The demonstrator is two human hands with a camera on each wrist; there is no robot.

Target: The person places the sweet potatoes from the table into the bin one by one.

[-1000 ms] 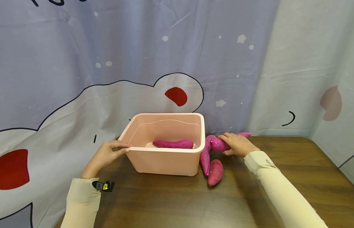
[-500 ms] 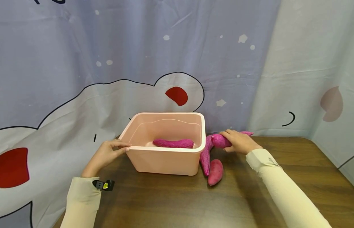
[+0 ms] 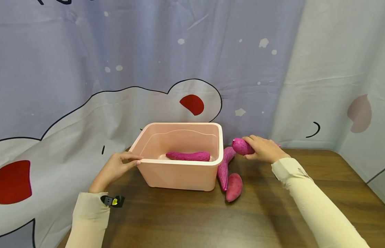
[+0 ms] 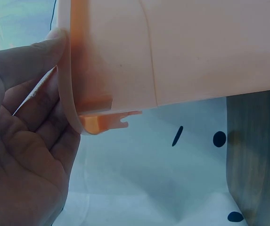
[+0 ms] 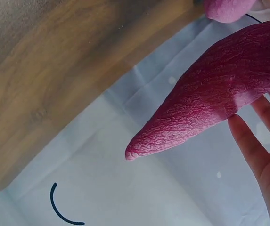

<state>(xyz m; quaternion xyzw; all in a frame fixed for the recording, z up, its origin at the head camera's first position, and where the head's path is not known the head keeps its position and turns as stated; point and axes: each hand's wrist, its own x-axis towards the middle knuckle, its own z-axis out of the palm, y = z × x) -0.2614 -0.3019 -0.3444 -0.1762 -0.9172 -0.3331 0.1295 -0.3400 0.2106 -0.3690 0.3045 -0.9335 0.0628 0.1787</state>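
My left hand [image 3: 116, 170] pinches the near left corner of a pink plastic bin's rim, thumb on the outside in the left wrist view. Inside that bin [image 3: 180, 175] lies one purple sweet potato [image 3: 188, 156]. Right of the bin, my right hand [image 3: 263, 148] grips a second sweet potato [image 3: 243, 146] from above, raised off the table. Its tapered, wrinkled end [image 5: 172, 122] fills much of the right wrist view. Below that hand, a long sweet potato [image 3: 224, 170] leans along the bin's right side, and a short reddish one [image 3: 234, 187] lies in front of it.
A dark wooden table [image 3: 186, 220] carries everything. Its back edge meets a hanging printed curtain [image 3: 251, 75], which also wraps round the left and right sides. A black wrist strap [image 3: 113, 201] sits on my left sleeve.
My right hand has lifted its sweet potato up and slightly to the right, off the long one beside the bin. My left hand and the bin stay put.
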